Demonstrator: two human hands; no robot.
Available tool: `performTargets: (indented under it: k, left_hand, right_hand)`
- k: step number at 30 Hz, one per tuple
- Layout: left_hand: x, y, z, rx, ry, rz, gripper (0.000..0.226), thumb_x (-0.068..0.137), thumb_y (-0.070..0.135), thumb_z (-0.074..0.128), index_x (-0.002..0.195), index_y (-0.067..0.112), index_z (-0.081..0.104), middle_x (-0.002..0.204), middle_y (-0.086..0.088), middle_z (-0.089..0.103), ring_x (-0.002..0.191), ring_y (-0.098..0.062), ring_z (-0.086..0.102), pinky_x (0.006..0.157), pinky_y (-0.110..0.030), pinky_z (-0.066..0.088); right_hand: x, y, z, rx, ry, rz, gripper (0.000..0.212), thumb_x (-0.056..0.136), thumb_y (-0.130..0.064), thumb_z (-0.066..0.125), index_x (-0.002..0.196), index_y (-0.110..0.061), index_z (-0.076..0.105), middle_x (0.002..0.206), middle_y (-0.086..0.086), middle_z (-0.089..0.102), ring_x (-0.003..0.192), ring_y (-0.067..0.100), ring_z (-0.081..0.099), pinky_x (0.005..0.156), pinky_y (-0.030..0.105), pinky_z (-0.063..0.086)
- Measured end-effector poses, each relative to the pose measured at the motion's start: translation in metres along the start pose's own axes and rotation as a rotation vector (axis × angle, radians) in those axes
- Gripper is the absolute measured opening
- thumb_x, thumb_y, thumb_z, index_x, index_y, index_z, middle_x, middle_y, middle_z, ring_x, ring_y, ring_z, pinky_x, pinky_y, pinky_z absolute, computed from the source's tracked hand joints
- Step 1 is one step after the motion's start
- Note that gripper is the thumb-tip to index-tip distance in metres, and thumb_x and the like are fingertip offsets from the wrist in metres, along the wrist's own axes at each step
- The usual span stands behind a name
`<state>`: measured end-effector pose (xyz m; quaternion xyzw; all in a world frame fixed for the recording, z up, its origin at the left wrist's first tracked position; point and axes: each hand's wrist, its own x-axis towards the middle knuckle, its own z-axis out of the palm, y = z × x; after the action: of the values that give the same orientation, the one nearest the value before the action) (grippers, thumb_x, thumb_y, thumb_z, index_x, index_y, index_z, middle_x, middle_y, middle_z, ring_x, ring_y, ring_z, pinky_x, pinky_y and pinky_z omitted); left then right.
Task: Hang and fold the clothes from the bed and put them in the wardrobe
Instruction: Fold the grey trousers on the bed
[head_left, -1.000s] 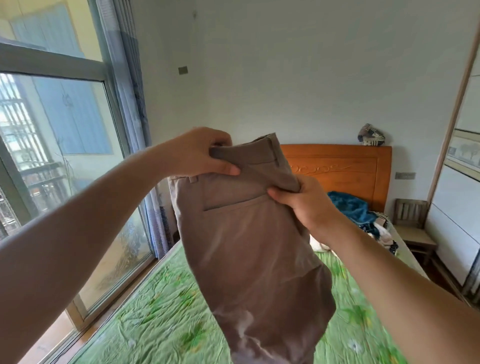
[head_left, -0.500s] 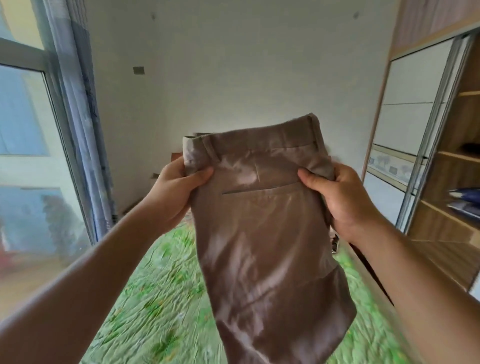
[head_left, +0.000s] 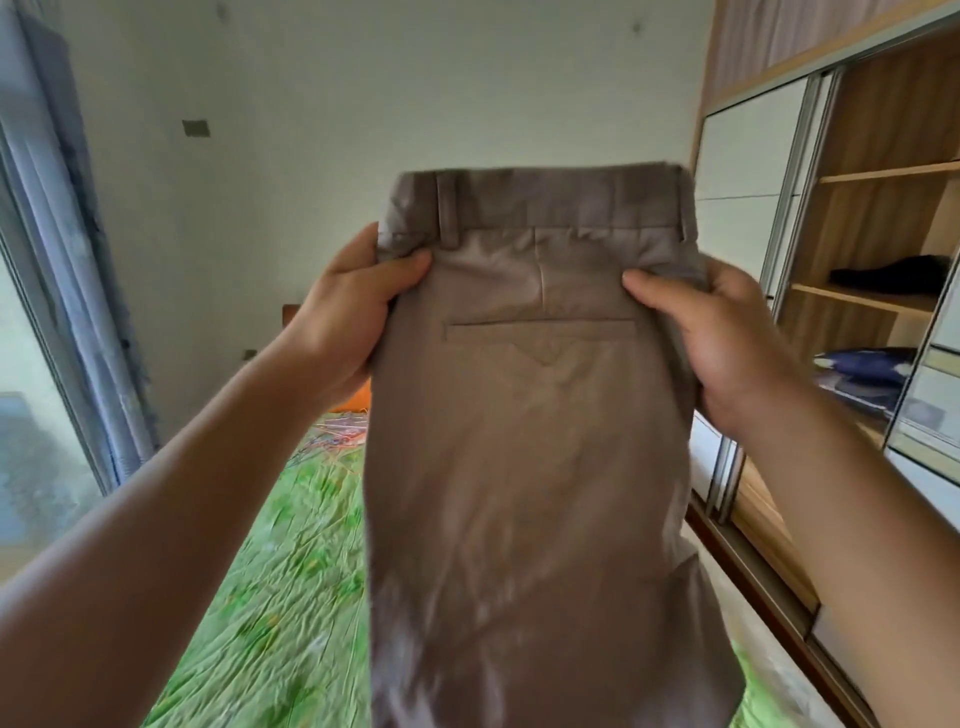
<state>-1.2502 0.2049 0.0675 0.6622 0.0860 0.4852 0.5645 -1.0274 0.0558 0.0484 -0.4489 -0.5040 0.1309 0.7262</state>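
Folded taupe cotton trousers (head_left: 530, 441) hang above the green floral bed (head_left: 291, 571), near the open wooden wardrobe (head_left: 878, 228). The grip of the left hand (head_left: 353, 312) and right hand (head_left: 727, 343) pinches each waistband side, likely to hold the fold flat.

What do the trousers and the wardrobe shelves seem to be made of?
The trousers: thin woven cloth, perhaps cotton or a blend, matte taupe; it creases softly and hangs limp. The wardrobe shelves: wood or wood-look board, smooth light brown; grain lines show, yet solid wood or laminate cannot be told.
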Motion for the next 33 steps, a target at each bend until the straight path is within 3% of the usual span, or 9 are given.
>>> performTargets:
  k: [4,7,12,14,19,24,27,30,33]
  left_hand:
    - [0.024,-0.067,-0.008,0.075,0.018,-0.14,0.035,0.093,0.0,0.054,0.128,-0.004,0.057,0.127,-0.029,0.062,0.121,-0.043,0.059,0.108,-0.055,0.045]
    - [0.036,-0.124,-0.019,0.283,0.037,-0.209,0.029,0.091,-0.006,0.059,0.118,0.002,0.065,0.119,-0.027,0.066,0.107,-0.032,0.064,0.106,-0.054,0.046]
    - [0.035,-0.228,-0.043,0.643,0.035,-0.302,0.032,0.08,-0.008,0.072,0.104,0.014,0.069,0.09,0.003,0.072,0.08,-0.001,0.064,0.073,-0.016,0.052]
    - [0.025,-0.272,-0.051,0.758,-0.017,-0.365,0.036,0.078,-0.008,0.074,0.106,0.014,0.068,0.092,0.0,0.071,0.076,-0.006,0.061,0.068,-0.023,0.051]
    - [-0.022,-0.386,-0.079,0.728,-0.013,-0.645,0.039,0.082,-0.013,0.069,0.093,0.024,0.062,0.093,-0.008,0.066,0.048,-0.007,0.061,0.042,-0.022,0.049]
    - [-0.041,-0.464,-0.099,0.585,0.047,-0.848,0.035,0.075,-0.007,0.071,0.086,0.026,0.068,0.096,-0.01,0.068,0.083,-0.036,0.071,0.076,-0.059,0.06]
    - [-0.006,-0.5,-0.103,0.617,0.04,-0.812,0.033,0.077,-0.001,0.076,0.091,0.027,0.064,0.092,-0.003,0.072,0.087,-0.031,0.071,0.079,-0.041,0.061]
    - [0.068,-0.54,-0.11,0.598,0.083,-0.688,0.038,0.084,-0.001,0.073,0.114,0.019,0.061,0.117,-0.001,0.067,0.094,-0.013,0.069,0.075,-0.021,0.058]
    - [0.119,-0.58,-0.116,0.467,0.196,-0.673,0.054,0.091,0.004,0.068,0.138,0.025,0.049,0.138,-0.001,0.047,0.105,-0.01,0.061,0.08,-0.026,0.058]
  right_hand:
    - [0.019,0.068,-0.025,-0.129,-0.061,0.132,0.018,0.079,-0.022,0.074,0.096,-0.023,0.08,0.099,0.007,0.078,0.095,0.027,0.075,0.093,0.051,0.056]
    - [0.033,0.132,-0.041,-0.252,-0.142,0.262,0.023,0.071,-0.032,0.075,0.094,-0.032,0.079,0.094,0.0,0.079,0.09,0.021,0.075,0.094,0.053,0.055]
    - [0.041,0.258,-0.06,-0.451,-0.28,0.451,0.021,0.075,-0.025,0.08,0.085,-0.042,0.078,0.089,-0.011,0.078,0.085,0.011,0.073,0.085,0.042,0.057]
    - [0.034,0.311,-0.064,-0.597,-0.321,0.51,0.017,0.079,-0.025,0.082,0.093,-0.033,0.078,0.096,-0.007,0.077,0.091,0.017,0.071,0.086,0.04,0.055]
    - [-0.018,0.412,-0.062,-0.826,-0.391,0.653,0.021,0.084,-0.036,0.077,0.104,-0.028,0.074,0.088,0.001,0.077,0.081,0.027,0.07,0.058,0.026,0.042]
    - [-0.053,0.486,-0.058,-0.572,-0.33,0.965,0.012,0.097,-0.033,0.063,0.089,-0.042,0.059,0.065,0.003,0.074,0.052,0.026,0.071,0.044,0.032,0.056]
    - [-0.022,0.532,-0.056,-0.562,-0.308,0.984,0.006,0.099,-0.027,0.061,0.099,-0.033,0.059,0.082,0.003,0.076,0.063,0.015,0.074,0.053,0.029,0.056]
    - [0.046,0.58,-0.054,-0.524,-0.229,0.913,0.014,0.097,-0.026,0.062,0.109,-0.031,0.056,0.109,0.004,0.072,0.091,0.019,0.073,0.077,0.034,0.054]
    - [0.093,0.616,-0.055,-0.492,-0.144,0.899,0.06,0.096,-0.029,0.064,0.149,-0.032,0.034,0.122,-0.005,0.056,0.096,0.009,0.061,0.073,0.026,0.044]
